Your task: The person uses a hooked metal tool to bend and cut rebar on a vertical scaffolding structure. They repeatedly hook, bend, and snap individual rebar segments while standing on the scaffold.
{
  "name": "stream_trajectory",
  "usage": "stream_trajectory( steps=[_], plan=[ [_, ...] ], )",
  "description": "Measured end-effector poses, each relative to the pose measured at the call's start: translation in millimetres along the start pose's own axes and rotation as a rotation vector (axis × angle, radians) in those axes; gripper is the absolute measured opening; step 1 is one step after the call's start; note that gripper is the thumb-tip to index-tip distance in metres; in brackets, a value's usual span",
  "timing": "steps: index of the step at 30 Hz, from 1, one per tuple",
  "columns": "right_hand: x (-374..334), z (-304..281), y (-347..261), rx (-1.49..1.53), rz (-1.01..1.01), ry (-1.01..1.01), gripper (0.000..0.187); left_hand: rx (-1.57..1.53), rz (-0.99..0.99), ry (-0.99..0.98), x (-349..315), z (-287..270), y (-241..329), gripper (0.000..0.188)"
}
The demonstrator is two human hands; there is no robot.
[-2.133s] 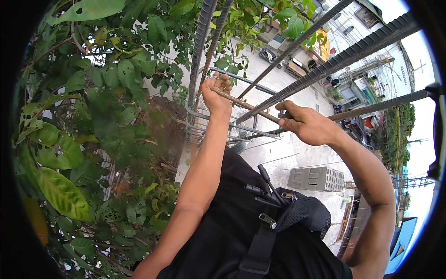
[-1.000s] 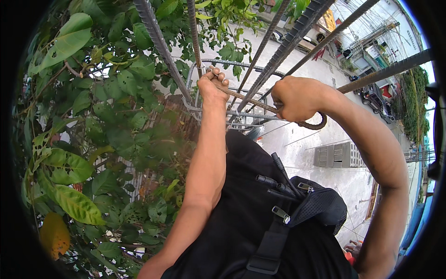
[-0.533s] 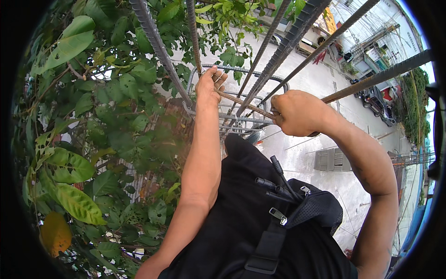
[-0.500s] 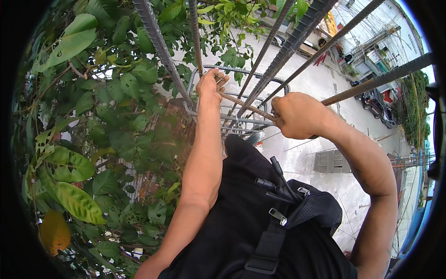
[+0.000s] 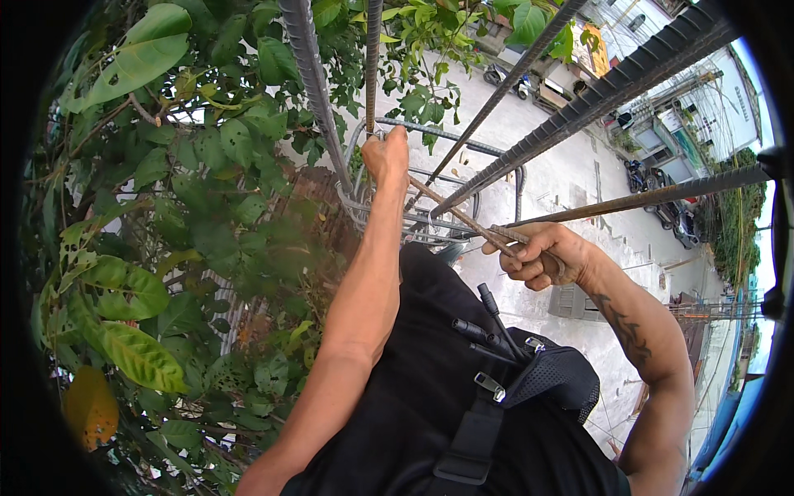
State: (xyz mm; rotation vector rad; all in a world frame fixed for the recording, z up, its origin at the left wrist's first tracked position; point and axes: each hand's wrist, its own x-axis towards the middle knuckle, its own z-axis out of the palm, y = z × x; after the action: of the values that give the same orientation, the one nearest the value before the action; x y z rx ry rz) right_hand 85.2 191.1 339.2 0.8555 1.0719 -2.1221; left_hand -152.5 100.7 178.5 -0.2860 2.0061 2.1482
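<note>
Rusty rod (image 5: 463,217), long axis lower R to upper L: bent end in R hand (image 5: 546,255), w/ fingers curled round; far end hidden at L hand (image 5: 386,159), beside thin vert. rebar (image 5: 372,70); cannot tell L grip.

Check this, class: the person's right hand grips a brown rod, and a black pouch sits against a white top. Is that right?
Not quite: the head view shows the top is black, not white. The right hand does grip the brown rod, and the black pouch sits against the top.
</note>
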Motion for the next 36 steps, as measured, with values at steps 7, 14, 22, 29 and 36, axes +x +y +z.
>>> stream_trajectory(
  steps=[7, 14, 22, 29, 36],
  plan=[
    [9.2, 10.2, 26.9, -0.531, -0.207, 0.203, 0.035, 0.227, -0.017, -0.048, -2.2, -10.8, 12.8, 0.047],
    [30.8, 10.0, 66.0, -1.067, -0.478, 0.447, 0.035, 0.670, 0.101, -0.174, -5.3, -32.2, 34.4, 0.053],
    [39.7, 22.5, 89.8, -1.087, -0.531, 0.626, 0.050, -0.060, -0.127, -0.403, -6.5, -48.3, 25.2, 0.020],
    [50.0, 30.6, 101.7, -1.167, -0.584, 0.712, 0.063, -0.271, -0.072, -0.452, -8.6, -47.6, 17.2, 0.017],
    [34.6, 12.8, 67.5, -0.612, -0.603, 0.443, 0.056, -0.337, -0.016, -0.447, -3.7, -48.0, 8.5, 0.010]
  ],
)
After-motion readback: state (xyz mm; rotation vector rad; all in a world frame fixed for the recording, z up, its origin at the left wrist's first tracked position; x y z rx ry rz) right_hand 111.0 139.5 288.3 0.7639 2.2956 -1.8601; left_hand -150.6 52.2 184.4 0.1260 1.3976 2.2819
